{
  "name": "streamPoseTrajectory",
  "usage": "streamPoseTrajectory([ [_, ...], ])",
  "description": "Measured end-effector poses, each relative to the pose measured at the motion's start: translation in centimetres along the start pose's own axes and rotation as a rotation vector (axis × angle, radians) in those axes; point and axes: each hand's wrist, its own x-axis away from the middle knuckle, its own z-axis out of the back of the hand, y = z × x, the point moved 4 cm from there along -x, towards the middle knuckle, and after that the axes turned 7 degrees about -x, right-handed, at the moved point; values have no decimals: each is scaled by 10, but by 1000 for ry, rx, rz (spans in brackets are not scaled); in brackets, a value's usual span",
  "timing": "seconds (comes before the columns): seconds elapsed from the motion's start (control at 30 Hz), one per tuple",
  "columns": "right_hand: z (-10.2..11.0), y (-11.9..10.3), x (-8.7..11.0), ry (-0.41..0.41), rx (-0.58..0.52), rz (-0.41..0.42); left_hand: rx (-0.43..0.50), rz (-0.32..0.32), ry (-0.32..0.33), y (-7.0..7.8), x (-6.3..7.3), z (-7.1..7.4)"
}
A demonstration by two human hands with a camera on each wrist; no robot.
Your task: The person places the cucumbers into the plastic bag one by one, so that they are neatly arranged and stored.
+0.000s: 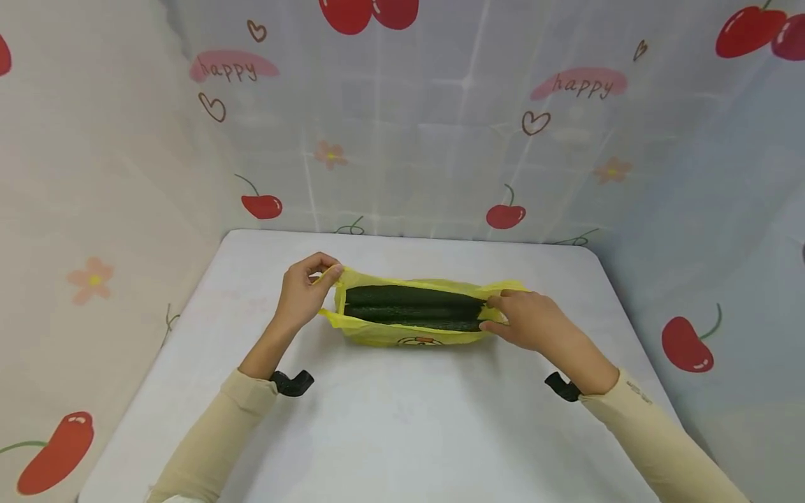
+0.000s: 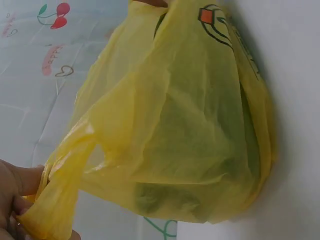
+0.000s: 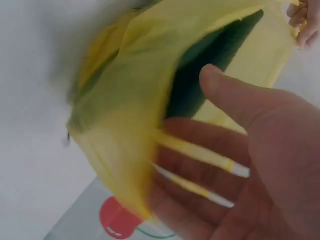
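Observation:
A yellow plastic bag lies lengthwise on the white table, its mouth facing up. Long dark green cucumbers lie side by side within it and show as dark shapes through the thin plastic in the left wrist view. At the left end, my left hand pinches the bag's handle loop between thumb and fingers, pulling it taut. My right hand is at the bag's right end, fingers spread and fairly straight against the plastic, thumb over the opening beside a cucumber.
The white table has rounded far corners. Curtains with printed cherries, hearts and flowers hang close behind and along both sides. A black wrist mount juts out by the left sleeve, another black mount by the right sleeve.

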Motion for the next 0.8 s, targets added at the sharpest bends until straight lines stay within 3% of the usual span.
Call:
streamPoseTrajectory([
  [0.13,-6,6,6,75,-13,74,5,-6,-26,-3,3,-5],
  [0.3,-12,13,10,144,-7,110,8,-25,-37,-5,5,-11],
  [0.47,-21,11,12,109,-61,136,12,-27,-22,-5,6,-7],
  [0.67,-51,1,7,53,-209,274,17,-37,3,-3,4,-4],
  [0.8,-70,4,1,78,-178,239,9,-64,27,1,2,-4],
])
